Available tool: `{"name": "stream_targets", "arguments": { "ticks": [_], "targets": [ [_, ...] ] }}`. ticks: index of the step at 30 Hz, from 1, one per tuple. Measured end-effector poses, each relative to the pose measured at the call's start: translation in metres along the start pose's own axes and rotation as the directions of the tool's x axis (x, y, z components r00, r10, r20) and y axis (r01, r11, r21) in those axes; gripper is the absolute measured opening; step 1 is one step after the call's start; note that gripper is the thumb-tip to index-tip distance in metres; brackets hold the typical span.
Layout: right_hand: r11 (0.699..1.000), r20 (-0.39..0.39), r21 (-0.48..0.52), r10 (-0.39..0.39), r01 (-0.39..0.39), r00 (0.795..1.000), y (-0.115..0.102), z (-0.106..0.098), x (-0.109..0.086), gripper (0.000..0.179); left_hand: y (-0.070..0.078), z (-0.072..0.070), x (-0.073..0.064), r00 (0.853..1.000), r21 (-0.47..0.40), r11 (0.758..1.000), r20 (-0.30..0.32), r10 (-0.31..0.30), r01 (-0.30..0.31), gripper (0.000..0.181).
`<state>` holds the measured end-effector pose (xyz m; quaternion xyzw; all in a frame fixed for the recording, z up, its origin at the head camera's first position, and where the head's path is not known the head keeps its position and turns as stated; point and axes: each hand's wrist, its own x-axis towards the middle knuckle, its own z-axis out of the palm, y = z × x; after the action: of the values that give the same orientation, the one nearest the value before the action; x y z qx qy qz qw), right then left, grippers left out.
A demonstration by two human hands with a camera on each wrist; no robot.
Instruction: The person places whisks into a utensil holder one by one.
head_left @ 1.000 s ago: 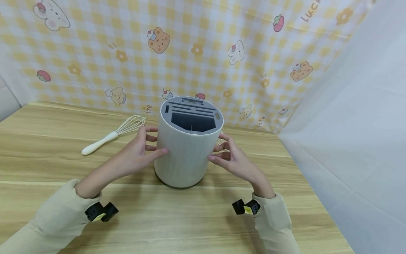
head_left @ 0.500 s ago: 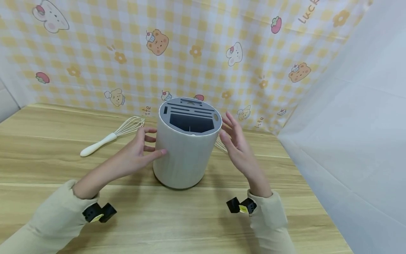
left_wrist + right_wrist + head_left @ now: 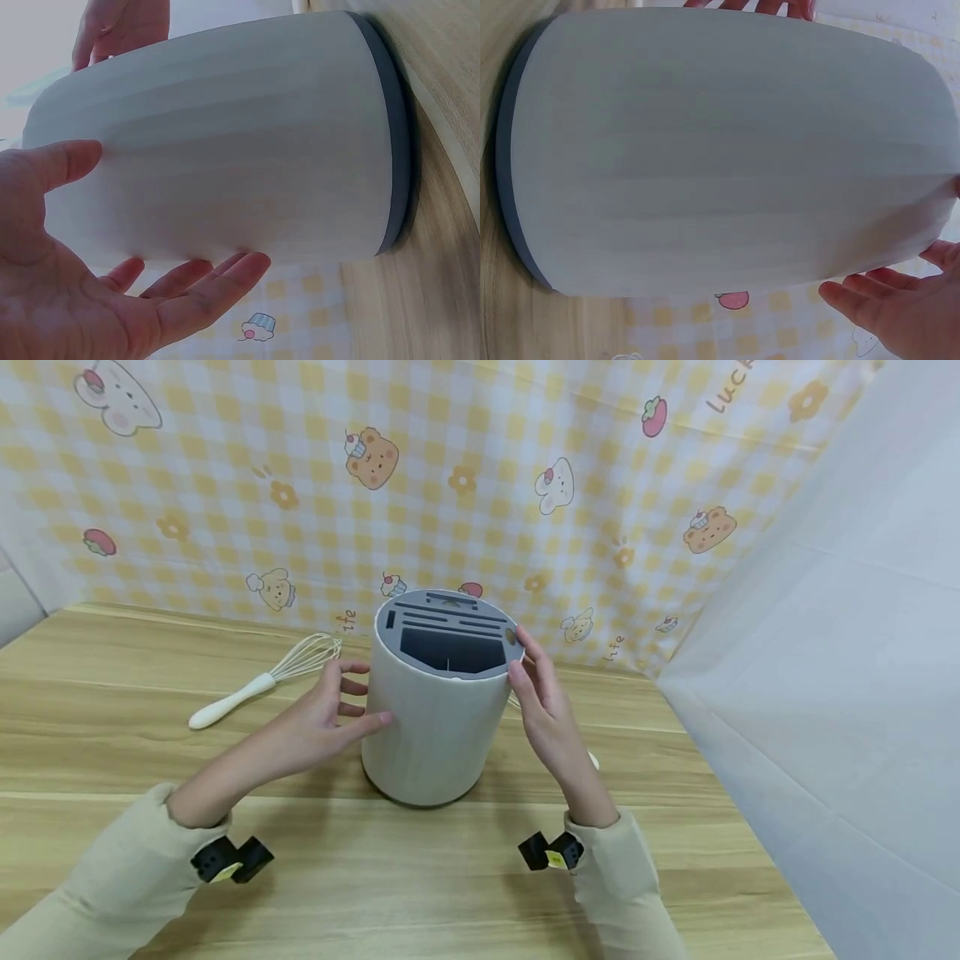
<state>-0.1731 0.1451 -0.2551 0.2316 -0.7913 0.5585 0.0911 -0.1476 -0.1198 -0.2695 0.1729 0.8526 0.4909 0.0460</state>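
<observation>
A white, rounded knife block (image 3: 435,735) stands upright on the table, its grey top (image 3: 450,620) cut with slots and one large opening. My left hand (image 3: 322,714) holds its left side, thumb on the front and the other fingers around the side. In the left wrist view, those fingertips (image 3: 251,266) touch the white wall. Higher up, my right hand (image 3: 547,710) holds the block at the upper right, with the thumb at the front of the rim and the index finger at the rim farther back. The right wrist view shows its other fingers along the wall.
A whisk (image 3: 262,683) with a white handle lies on the wooden table (image 3: 420,877) left of the block. Another whisk is mostly hidden behind the block and right hand; its handle end (image 3: 594,761) shows. A checked cloth (image 3: 465,527) hangs behind, and a white sheet (image 3: 810,610) borders the right.
My right hand has left the block's right side, risen with its fingers spread, and come to the upper rim. The left hand and the block have stayed in place.
</observation>
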Motion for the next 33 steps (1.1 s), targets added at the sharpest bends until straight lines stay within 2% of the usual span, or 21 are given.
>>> {"name": "stream_targets", "arguments": {
  "ticks": [5,13,20,26,30,33],
  "targets": [
    [1.000,0.008,-0.008,-0.004,0.004,1.000,-0.001,0.001,0.000,0.048,0.000,-0.003,0.001,1.000,0.026,1.000,0.008,0.001,-0.001,0.073],
    [0.999,0.041,0.019,0.034,-0.035,0.999,-0.002,0.001,0.002,0.050,-0.002,-0.009,0.004,0.999,0.057,0.998,0.034,0.001,-0.003,0.073],
    [0.999,0.029,-0.018,0.045,-0.044,0.999,0.002,0.002,0.008,0.053,-0.004,-0.017,0.005,0.999,0.105,0.994,0.030,0.015,-0.018,0.070],
    [0.999,0.022,-0.031,0.015,-0.015,1.000,0.005,0.002,0.010,0.053,-0.008,-0.032,0.007,0.999,0.090,0.995,0.031,0.029,-0.032,0.064],
    [1.000,0.016,-0.021,0.000,0.001,1.000,0.007,0.003,0.011,0.053,-0.012,-0.046,0.006,1.000,0.080,0.997,0.022,0.004,-0.006,0.063],
    [1.000,0.004,-0.013,0.003,-0.003,1.000,0.009,0.003,0.011,0.053,-0.015,-0.057,0.006,1.000,0.088,0.996,-0.010,-0.011,0.012,0.062]
  ]
}}
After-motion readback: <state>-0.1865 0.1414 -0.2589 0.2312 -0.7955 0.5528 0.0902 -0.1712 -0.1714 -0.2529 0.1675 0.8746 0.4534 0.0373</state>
